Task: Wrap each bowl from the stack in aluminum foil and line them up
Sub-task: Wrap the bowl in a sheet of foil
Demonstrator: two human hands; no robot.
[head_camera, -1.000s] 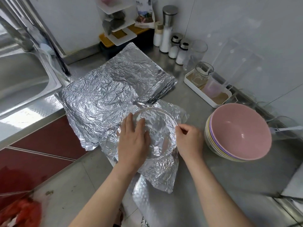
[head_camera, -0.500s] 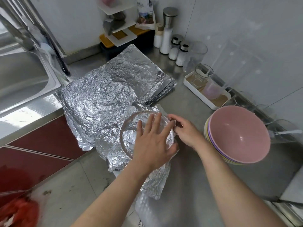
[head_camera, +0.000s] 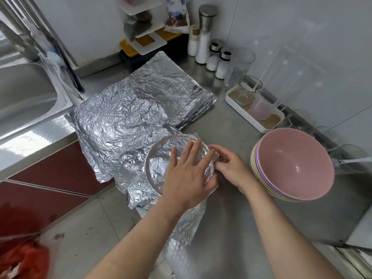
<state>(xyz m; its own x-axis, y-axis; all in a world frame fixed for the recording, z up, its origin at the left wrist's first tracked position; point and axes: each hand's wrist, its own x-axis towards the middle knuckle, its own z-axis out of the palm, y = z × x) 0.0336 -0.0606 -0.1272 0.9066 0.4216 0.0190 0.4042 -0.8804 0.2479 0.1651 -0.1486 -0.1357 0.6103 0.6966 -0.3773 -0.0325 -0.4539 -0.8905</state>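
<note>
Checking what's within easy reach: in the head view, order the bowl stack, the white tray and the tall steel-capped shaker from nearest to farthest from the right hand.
From the right hand, pinching the foil:
1. bowl stack, just to its right
2. white tray, farther back by the wall
3. tall steel-capped shaker, rearmost

- Bare table (head_camera: 237, 222): open strip toward the near edge.
- Bowl stack (head_camera: 291, 164): blocks the right.
- Foil sheets (head_camera: 141, 105): cover the left.
- Jars (head_camera: 217, 61), tray (head_camera: 253, 109): line the wall.
</note>
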